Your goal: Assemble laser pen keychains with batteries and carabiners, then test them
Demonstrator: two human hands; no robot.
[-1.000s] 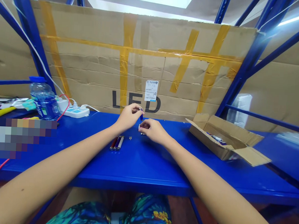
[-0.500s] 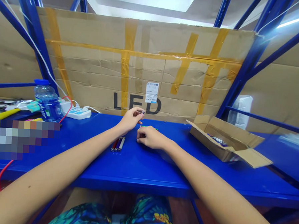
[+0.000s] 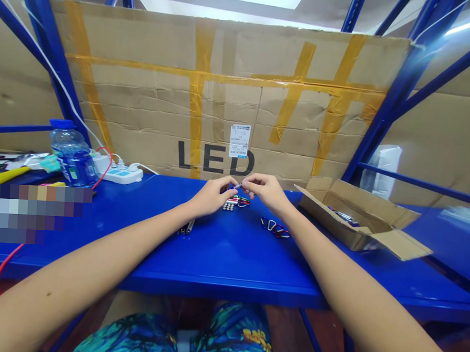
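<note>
My left hand (image 3: 214,197) is closed in a pinch on a small silvery piece (image 3: 238,186) with a bit of blue beside it. Fingertips of my right hand (image 3: 269,192) close on its other end; its exact shape is too small to make out. Just below the hands lies a bunch of coloured tubes (image 3: 242,201) with round silvery ends, partly covered by my left hand. Several small carabiners (image 3: 275,228), blue, silver and red, lie in a row by my right forearm. Other slim tubes (image 3: 188,227) show from under my left wrist.
At the right stands an open cardboard box (image 3: 334,228) with shiny things inside. A blue-capped bottle (image 3: 74,154) and a white power strip (image 3: 122,174) stand at the left, near a red cable (image 3: 6,264). A large cardboard sheet (image 3: 152,108) backs the blue table (image 3: 222,259).
My right hand has lifted off the table and moved right and up to meet the left. My left hand has shifted slightly right and down. The carabiners and coloured tubes now show.
</note>
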